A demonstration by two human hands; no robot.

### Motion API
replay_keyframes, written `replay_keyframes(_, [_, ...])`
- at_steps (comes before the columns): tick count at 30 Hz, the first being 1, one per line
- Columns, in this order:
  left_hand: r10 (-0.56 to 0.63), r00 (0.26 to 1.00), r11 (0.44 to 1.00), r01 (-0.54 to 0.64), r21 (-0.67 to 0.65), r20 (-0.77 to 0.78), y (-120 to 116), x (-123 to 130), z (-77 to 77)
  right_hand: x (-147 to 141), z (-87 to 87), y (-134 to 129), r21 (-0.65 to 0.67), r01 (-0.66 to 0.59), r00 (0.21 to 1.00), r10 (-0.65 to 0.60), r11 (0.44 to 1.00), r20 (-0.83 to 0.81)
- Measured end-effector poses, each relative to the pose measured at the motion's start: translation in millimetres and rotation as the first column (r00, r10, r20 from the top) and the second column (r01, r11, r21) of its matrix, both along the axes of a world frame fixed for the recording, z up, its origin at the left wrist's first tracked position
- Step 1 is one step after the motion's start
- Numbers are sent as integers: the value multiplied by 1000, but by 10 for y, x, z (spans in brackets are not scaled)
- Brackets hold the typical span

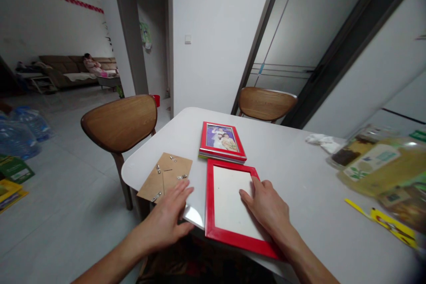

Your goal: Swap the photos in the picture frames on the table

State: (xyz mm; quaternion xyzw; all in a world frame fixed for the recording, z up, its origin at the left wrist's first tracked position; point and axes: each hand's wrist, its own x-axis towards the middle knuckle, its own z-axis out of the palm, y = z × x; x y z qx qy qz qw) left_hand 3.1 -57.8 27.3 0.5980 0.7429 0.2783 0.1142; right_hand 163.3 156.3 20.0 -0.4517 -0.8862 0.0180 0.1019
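A red picture frame (210, 204) lies at the table's near edge, with a plain off-white panel (229, 199) showing inside it. My right hand (268, 204) is closed on the frame's right side, its thumb over the panel. Just left of the frame, my left hand (168, 215) has its fingers stretched out and its thumb apart. Beside that thumb is a shiny, clear-looking sheet (195, 216), mostly hard to make out; whether the hand touches it I cannot tell. A brown backing board (173, 164) with metal clips lies under or just beyond my left fingertips.
Behind the frame, more red frames are stacked, the top one holding a photo (221, 138). Food packages (369, 164), a yellow tool (392, 228) and white tissue (322, 142) sit at right. Wooden chairs (123, 120) stand around the table (299, 177). A person sits on a far sofa.
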Motion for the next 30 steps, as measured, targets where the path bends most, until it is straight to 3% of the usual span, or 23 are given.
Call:
replay_keyframes(3, [192, 976, 976, -201, -84, -106, -231, -383, -69, -139, 48, -199, -80, -209, 963, 190, 975, -193])
replay_keyframes(5, [290, 943, 944, -310, -114, -165, -317, -536, -130, -327, 75, -449, -150, -400, 887, 341, 904, -312])
replay_keyframes(7, [321, 923, 935, -345, -86, -212, -343, -597, -192, -562, 80, -740, -178, -539, 815, 456, 823, -357])
replay_keyframes(8, [320, 919, 938, -341, -55, -231, -341, -605, -223, -683, 70, -874, -167, -573, 795, 496, 802, -349])
replay_keyframes(10, [312, 915, 947, -320, 13, -254, -329, -609, -283, -901, 33, -1073, -140, -568, 804, 509, 811, -308])
replay_keyframes(14, [293, 922, 954, -263, 145, -255, -334, -628, -346, -1071, -13, -1136, -173, -527, 827, 456, 832, -328])
replay_keyframes(17, [252, 934, 953, -194, 232, -254, -320, -533, -290, -871, 59, -1023, -197, -562, 785, 443, 803, -434])
replay_keyframes(20, [160, 958, 961, -97, 257, -237, -207, -241, -173, -451, 183, -858, -196, -591, 749, 443, 782, -492])
replay_keyframes(25, [-15, 995, 986, 32, 165, -98, 200, 376, -40, 276, 265, -452, -283, -494, 850, 387, 822, -357])
replay_keyframes(30, [-69, 996, 992, 74, 100, -58, 533, 620, -60, 542, 121, -142, -267, -405, 904, 338, 875, -262])
